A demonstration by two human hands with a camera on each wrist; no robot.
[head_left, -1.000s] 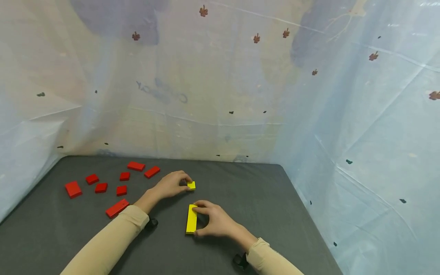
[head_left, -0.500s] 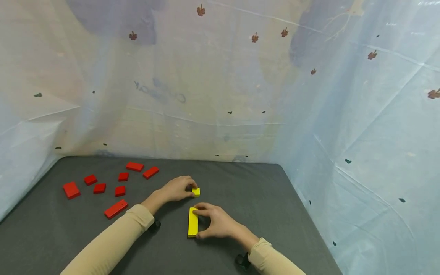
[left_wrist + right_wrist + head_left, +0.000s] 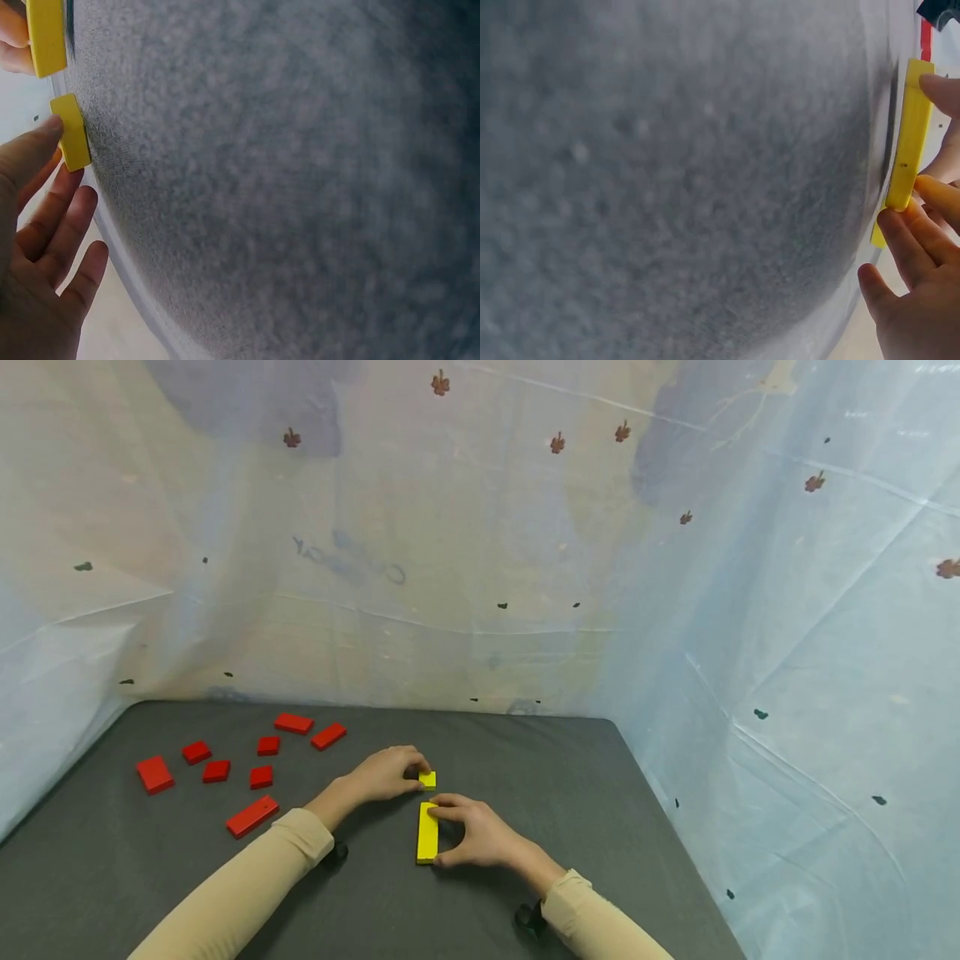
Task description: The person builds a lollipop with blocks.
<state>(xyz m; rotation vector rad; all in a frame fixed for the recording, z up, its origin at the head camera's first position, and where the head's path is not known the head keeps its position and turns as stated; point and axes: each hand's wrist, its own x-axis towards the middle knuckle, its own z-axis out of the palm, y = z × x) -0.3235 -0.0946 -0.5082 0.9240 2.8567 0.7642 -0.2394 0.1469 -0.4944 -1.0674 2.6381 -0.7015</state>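
downward head view, wrist close-ups, shared tabletop (image 3: 555, 785)

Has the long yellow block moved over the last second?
Yes: in the head view, against the frontmost red block, the long yellow block has shifted right and slightly forward.

Long yellow block (image 3: 909, 139) between fingers (image 3: 909, 253)

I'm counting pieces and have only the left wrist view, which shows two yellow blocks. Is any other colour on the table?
Observer: Yes, eight red blocks lie toward the left of the table.
Operator: The longer yellow block is cut off for me. Where is the right hand's thumb?
Observer: In the head view, the thumb is at that block's near end.
Operator: Any marks on it?
Observer: The right wrist view shows a small dark mark on one face.
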